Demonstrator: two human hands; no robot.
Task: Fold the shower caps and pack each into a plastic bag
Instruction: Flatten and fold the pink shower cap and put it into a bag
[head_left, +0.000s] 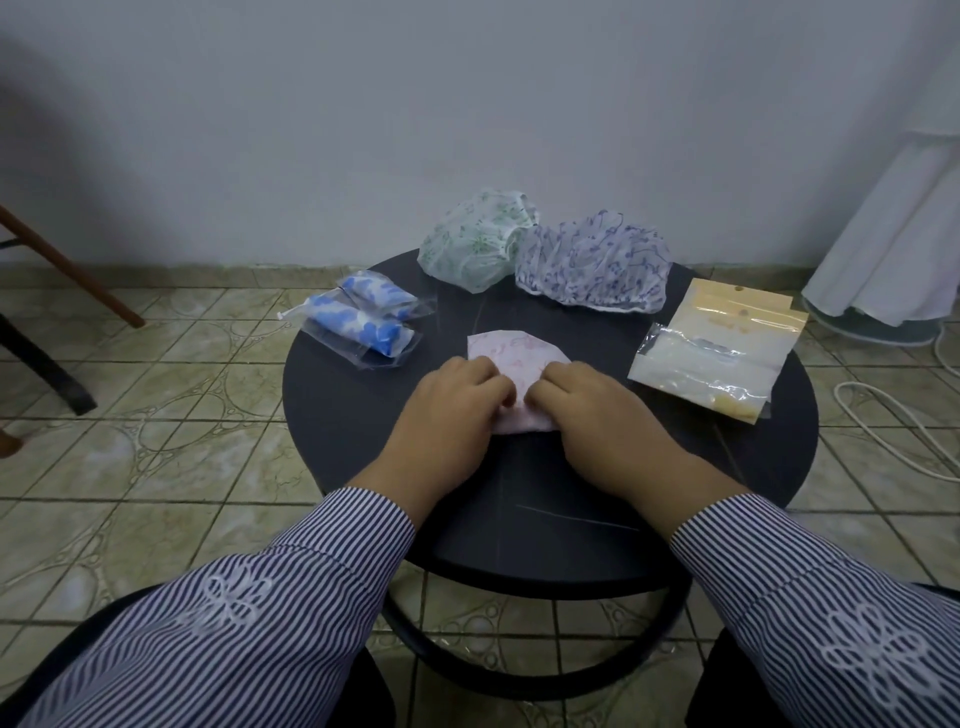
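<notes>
A pink patterned shower cap (511, 353) lies flattened in the middle of the round black table (363, 410). My left hand (457, 400) and my right hand (587, 410) lie side by side on its near part, fingers curled over the fabric and pinching it. A green floral cap (475, 241) and a purple floral cap (592, 260) sit puffed up at the table's far side. Two plastic bags holding rolled blue caps (366, 322) lie at the left. A stack of empty plastic bags (719, 345) lies at the right.
The table stands on a tiled floor (156, 415) close to a grey wall. A wooden leg (67, 265) and a dark furniture base (47, 358) are at the left. White cloth (898, 244) hangs at the right, with a white cable (893, 421) on the floor.
</notes>
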